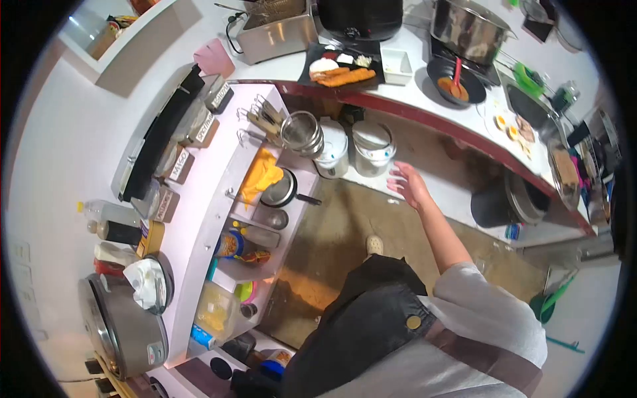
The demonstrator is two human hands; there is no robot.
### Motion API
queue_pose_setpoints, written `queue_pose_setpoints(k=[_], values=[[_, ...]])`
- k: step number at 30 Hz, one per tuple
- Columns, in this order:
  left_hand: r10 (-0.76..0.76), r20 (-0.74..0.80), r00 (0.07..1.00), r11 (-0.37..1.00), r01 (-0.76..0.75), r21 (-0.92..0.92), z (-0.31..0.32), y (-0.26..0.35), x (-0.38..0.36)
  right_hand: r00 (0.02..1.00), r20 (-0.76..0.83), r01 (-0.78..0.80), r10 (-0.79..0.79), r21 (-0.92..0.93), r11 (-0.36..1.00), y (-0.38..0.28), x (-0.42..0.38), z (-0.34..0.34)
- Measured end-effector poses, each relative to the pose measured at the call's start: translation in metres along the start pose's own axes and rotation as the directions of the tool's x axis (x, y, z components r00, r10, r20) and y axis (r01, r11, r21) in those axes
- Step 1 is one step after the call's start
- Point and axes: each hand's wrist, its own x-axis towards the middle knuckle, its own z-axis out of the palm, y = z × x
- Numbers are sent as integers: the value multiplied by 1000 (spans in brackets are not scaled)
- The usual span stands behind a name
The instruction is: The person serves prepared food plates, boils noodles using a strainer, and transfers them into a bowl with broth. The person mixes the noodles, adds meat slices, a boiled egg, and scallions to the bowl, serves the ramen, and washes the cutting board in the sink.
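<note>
A white counter (424,99) with a dark red front edge is seen curving from the top centre down toward the right edge of the view. A brown, worn floor (338,232) is enclosed between it and a white shelving unit (199,219) on the left, whose open shelves are lit warmly from within. White wall (60,146) is seen along the left side, with a white ledge (133,53) set into the upper left corner.

Left hand out of view; shelf labels (178,166) too blurred to read.
</note>
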Motion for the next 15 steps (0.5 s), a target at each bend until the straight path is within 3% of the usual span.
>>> queue_pose_setpoints(k=[1,2,3,4,5,6,8,10,11,12,14,15], values=[[89,174,981,977,-52,-207,50,37,-7,999,25,43,-44,43,998,-21,24,14],[206,449,870,829,89,-552,105,70,-11,992,57,112,-116,69,991,-41,44,25],[342,347,873,896,-191,-402,133,215,-77,984,63,162,-169,115,980,-62,66,38],[259,462,848,628,216,-747,204,285,-112,973,60,210,-223,163,964,-81,87,50],[524,385,760,583,9,-812,207,399,-158,969,55,222,-240,224,949,-97,105,61],[454,584,674,497,352,-793,194,502,-205,965,46,234,-257,282,930,-112,124,70],[643,635,428,432,482,-762,224,619,-251,986,51,129,-161,383,915,-133,156,84],[664,708,238,402,685,-608,268,703,-287,998,37,35,-55,409,912,-138,188,88],[620,769,157,464,716,-521,290,738,-302,999,35,8,-26,425,905,-133,205,87],[570,818,76,519,738,-430,310,767,-313,980,162,39,-115,407,913,-138,200,90],[551,809,-207,609,762,-220,340,804,-326,988,152,-68,0,446,892,-138,211,90],[548,814,-192,582,787,-206,351,813,-332,985,173,-72,-14,480,874,-137,213,88]])
